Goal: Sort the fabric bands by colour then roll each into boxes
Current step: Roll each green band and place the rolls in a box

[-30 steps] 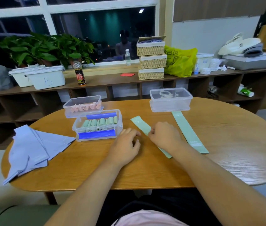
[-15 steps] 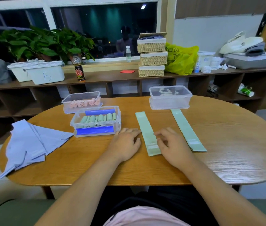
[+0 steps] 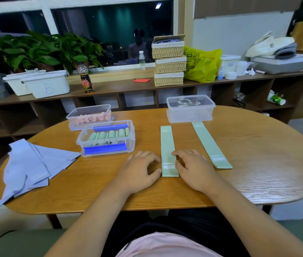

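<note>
Green band lying flat and lengthwise on the table, its near end between the two hands. Left hand, fingers relaxed, touches the band's left edge; right hand, also relaxed, rests fingertips on its right edge. Second band lies to the right, apart. Box of green rolls stands left; blue bands farther left.

Table – glossy grained wood; box – clear plastic; bands – matt cloth
</note>
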Tool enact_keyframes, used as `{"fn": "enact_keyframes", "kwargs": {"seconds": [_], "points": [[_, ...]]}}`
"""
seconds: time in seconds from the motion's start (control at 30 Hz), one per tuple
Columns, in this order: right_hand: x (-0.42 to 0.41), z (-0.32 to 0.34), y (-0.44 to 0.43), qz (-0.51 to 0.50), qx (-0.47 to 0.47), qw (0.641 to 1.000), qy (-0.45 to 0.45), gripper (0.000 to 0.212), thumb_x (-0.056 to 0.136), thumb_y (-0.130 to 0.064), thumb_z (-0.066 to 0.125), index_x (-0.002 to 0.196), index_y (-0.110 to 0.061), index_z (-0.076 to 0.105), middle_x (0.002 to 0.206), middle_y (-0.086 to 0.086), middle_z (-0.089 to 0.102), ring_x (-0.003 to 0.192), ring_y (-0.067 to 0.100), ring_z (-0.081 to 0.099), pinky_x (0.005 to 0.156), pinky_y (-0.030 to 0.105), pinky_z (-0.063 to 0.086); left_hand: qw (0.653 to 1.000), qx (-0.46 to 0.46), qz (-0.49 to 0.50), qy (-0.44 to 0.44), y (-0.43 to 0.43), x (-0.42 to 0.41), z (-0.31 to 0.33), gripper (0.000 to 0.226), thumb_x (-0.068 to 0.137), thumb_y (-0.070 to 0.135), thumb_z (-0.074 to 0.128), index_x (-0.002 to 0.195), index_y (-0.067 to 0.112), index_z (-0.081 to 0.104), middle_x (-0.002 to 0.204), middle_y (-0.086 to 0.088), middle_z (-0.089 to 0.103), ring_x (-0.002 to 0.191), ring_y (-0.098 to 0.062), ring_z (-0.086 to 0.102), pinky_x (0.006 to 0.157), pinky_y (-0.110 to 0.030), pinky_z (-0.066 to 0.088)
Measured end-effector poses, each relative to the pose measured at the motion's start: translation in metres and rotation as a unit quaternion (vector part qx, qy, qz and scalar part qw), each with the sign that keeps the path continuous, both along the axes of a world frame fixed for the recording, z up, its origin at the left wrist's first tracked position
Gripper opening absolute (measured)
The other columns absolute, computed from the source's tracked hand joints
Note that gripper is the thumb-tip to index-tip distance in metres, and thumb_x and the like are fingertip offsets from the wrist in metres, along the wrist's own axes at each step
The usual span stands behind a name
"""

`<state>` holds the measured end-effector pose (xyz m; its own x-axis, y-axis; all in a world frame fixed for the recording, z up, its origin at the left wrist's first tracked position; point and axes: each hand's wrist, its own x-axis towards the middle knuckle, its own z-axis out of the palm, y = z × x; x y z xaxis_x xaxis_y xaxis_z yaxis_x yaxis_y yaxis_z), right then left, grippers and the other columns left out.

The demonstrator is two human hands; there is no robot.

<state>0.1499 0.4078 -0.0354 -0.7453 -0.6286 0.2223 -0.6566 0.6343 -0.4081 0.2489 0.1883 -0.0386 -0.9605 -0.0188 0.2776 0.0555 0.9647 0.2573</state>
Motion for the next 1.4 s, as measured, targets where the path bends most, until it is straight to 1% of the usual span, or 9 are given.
{"fn": "enact_keyframes", "kwargs": {"seconds": [0.23,0.4,0.53,0.7,0.8,0.97,1.17,1.27,1.4], "points": [[0.005,0.006,0.004,0.011,-0.002,1.000,-0.024,0.043,0.108,-0.034,0.045,0.151,-0.036,0.050,0.152,-0.015,0.053,0.144,0.009,0.039,0.122,0.040,0.030,0.999,0.027,-0.029,0.015,0.001,0.005,0.004,0.022,0.096,0.052,0.059,0.114,0.040,0.059,0.116,0.026,0.057,0.113,0.001,0.050,0.103,-0.036,0.046],[0.006,0.007,0.008,0.038,-0.056,0.997,-0.036,0.041,0.103,-0.024,0.052,0.141,-0.037,0.059,0.141,-0.019,0.059,0.136,0.005,0.044,0.116,0.041,0.040,0.995,0.045,-0.089,0.022,0.009,0.010,0.008,0.023,0.096,0.053,0.062,0.113,0.039,0.057,0.113,0.023,0.058,0.109,-0.004,0.053,0.090,-0.036,0.051],[0.006,0.007,0.015,0.083,-0.058,0.993,-0.066,0.038,0.095,-0.028,0.058,0.129,-0.045,0.062,0.131,-0.030,0.059,0.124,-0.001,0.050,0.107,0.035,0.046,0.994,0.020,-0.104,-0.005,0.014,0.009,0.011,0.034,0.095,0.063,0.063,0.120,0.041,0.056,0.120,0.025,0.058,0.113,0.002,0.050,0.096,-0.032,0.049],[0.008,0.006,0.014,0.090,-0.041,0.994,-0.048,0.038,0.094,-0.046,0.062,0.131,-0.047,0.058,0.131,-0.030,0.059,0.121,-0.003,0.051,0.101,0.031,0.044,0.994,0.059,-0.094,0.009,0.014,0.006,0.007,0.017,0.104,0.050,0.057,0.118,0.040,0.060,0.113,0.027,0.063,0.109,0.001,0.056,0.095,-0.035,0.049],[0.005,0.001,0.014,0.080,-0.087,0.990,-0.071,0.028,0.101,-0.042,0.062,0.128,-0.046,0.060,0.126,-0.027,0.065,0.120,-0.005,0.056,0.101,0.030,0.050,0.992,0.104,-0.066,0.021,0.018,0.002,0.006,0.010,0.106,0.042,0.058,0.115,0.039,0.062,0.103,0.031,0.063,0.104,0.001,0.057,0.090,-0.033,0.050],[0.006,0.000,0.014,0.064,-0.129,0.987,-0.075,0.018,0.103,-0.034,0.065,0.117,-0.043,0.059,0.115,-0.022,0.069,0.111,-0.004,0.063,0.095,0.032,0.056,0.993,0.111,-0.042,0.028,0.024,-0.003,0.003,0.012,0.106,0.040,0.058,0.118,0.041,0.057,0.105,0.025,0.064,0.105,-0.002,0.058,0.093,-0.039,0.052],[0.005,-0.002,0.013,0.065,-0.109,0.992,-0.024,0.012,0.097,-0.035,0.068,0.108,-0.040,0.067,0.107,-0.024,0.064,0.109,-0.002,0.054,0.092,0.029,0.051,0.994,0.080,-0.072,0.036,0.022,-0.002,0.001,0.008,0.104,0.042,0.060,0.112,0.041,0.063,0.106,0.024,0.061,0.105,-0.003,0.054,0.092,-0.040,0.051],[0.007,-0.002,0.014,0.072,-0.099,0.992,-0.001,0.008,0.092,-0.038,0.069,0.100,-0.040,0.069,0.100,-0.022,0.061,0.103,-0.001,0.051,0.086,0.025,0.049,0.990,0.093,-0.096,0.043,0.017,0.000,-0.002,0.013,0.100,0.045,0.067,0.112,0.040,0.070,0.110,0.023,0.063,0.108,-0.006,0.057,0.093,-0.036,0.050],[0.008,-0.004,0.017,0.094,-0.085,0.992,0.008,0.010,0.084,-0.037,0.072,0.092,-0.039,0.067,0.091,-0.020,0.059,0.096,0.001,0.054,0.083,0.028,0.050,0.983,0.134,-0.116,0.047,0.014,0.002,-0.003,0.017,0.092,0.035,0.081,0.110,0.036,0.079,0.111,0.021,0.068,0.112,-0.005,0.057,0.099,-0.026,0.046]]}}
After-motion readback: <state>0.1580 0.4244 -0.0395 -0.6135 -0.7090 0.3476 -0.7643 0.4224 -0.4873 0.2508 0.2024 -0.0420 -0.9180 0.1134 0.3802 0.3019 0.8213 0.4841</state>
